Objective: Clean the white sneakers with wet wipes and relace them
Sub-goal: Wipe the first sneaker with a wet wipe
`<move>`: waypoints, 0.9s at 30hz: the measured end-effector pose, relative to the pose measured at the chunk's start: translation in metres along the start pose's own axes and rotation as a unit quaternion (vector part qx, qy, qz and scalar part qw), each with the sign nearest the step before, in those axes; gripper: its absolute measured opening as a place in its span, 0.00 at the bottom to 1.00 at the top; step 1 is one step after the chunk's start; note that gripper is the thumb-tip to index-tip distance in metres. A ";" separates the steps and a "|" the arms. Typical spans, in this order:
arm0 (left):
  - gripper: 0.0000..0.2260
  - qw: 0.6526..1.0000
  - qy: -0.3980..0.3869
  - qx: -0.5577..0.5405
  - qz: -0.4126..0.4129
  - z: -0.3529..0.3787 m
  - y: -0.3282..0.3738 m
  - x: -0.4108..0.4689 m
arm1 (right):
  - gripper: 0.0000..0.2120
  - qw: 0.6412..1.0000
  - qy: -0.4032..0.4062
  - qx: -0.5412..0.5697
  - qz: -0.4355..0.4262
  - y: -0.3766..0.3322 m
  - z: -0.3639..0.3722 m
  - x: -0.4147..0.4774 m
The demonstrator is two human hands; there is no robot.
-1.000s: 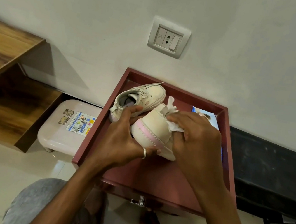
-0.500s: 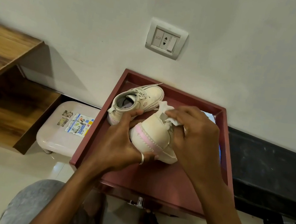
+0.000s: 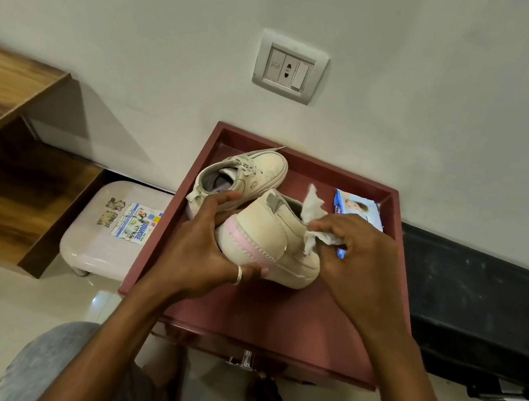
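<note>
Cream-white leather is being wiped on the held sneaker point(image 3: 268, 235), which is being kept raised just above the middle of the maroon tray point(image 3: 272, 319). Against the frame of a second earlier, the wet wipe point(image 3: 315, 229) is being drawn off the heel collar and down the shoe's side toward the toe. The right hand point(image 3: 361, 260) is being shifted toward the tray's right wall, so the blue wipes packet point(image 3: 355, 206) in the tray's far right corner is being uncovered.

It is judged that the cleaning pass is being carried from the heel to the side panel. Cleaning of this shoe is therefore under way, not finished, and relacing is not yet being attempted. The second sneaker point(image 3: 246, 173) is being left in the tray's far left corner, touching the held one.

The left hand point(image 3: 199, 252) is being kept curled round the heel, thumb over the top and fingers under the pink sole edge, gripping the shoe firmly. The right hand is being held back-upward, its fingers closed on the crumpled wipe and pressing it to the leather.
</note>
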State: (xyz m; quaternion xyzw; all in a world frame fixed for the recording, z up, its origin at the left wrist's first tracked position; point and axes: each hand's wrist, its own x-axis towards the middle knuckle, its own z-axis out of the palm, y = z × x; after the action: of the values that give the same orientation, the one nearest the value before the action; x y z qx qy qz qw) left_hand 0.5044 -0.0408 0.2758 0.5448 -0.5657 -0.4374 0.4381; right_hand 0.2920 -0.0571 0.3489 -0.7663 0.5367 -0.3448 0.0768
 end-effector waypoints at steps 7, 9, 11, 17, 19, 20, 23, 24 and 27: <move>0.53 1.000 -0.005 0.008 -0.002 0.000 0.003 0.000 | 0.07 0.988 -0.058 0.115 0.080 -0.010 -0.005 -0.001; 0.53 1.000 -0.006 0.010 0.000 0.000 0.004 -0.001 | 0.05 0.984 -0.052 0.126 0.112 -0.013 -0.002 0.002; 0.53 1.000 -0.008 0.012 0.002 0.000 0.004 -0.001 | 0.04 0.983 -0.047 0.113 0.137 -0.014 -0.001 0.005; 0.54 1.000 -0.024 0.017 0.003 -0.001 0.005 -0.001 | 0.22 0.981 -0.145 0.052 0.118 -0.008 -0.009 0.006; 0.53 1.000 -0.021 0.014 0.003 -0.001 0.005 0.000 | 0.17 0.990 -0.121 -0.005 0.079 -0.006 -0.010 0.005; 0.53 1.000 -0.021 0.014 0.003 -0.001 0.006 0.000 | 0.14 0.993 -0.098 -0.014 0.070 -0.005 -0.012 0.006; 0.53 1.000 -0.024 0.015 0.004 -0.001 0.005 0.001 | 0.10 0.996 -0.027 0.035 0.076 -0.011 -0.016 0.009; 0.53 1.000 -0.024 0.014 0.004 -0.001 0.004 0.001 | 0.10 0.994 -0.015 0.068 0.079 -0.015 -0.016 0.010; 0.53 1.000 -0.024 0.006 0.002 -0.001 0.003 0.001 | 0.07 0.981 -0.008 0.175 0.079 -0.028 -0.009 0.007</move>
State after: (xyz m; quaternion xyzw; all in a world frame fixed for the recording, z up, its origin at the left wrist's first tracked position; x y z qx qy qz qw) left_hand 0.5044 -0.0420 0.2793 0.5358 -0.5800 -0.4460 0.4214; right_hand 0.3098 -0.0494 0.3725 -0.6991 0.5260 -0.4203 0.2406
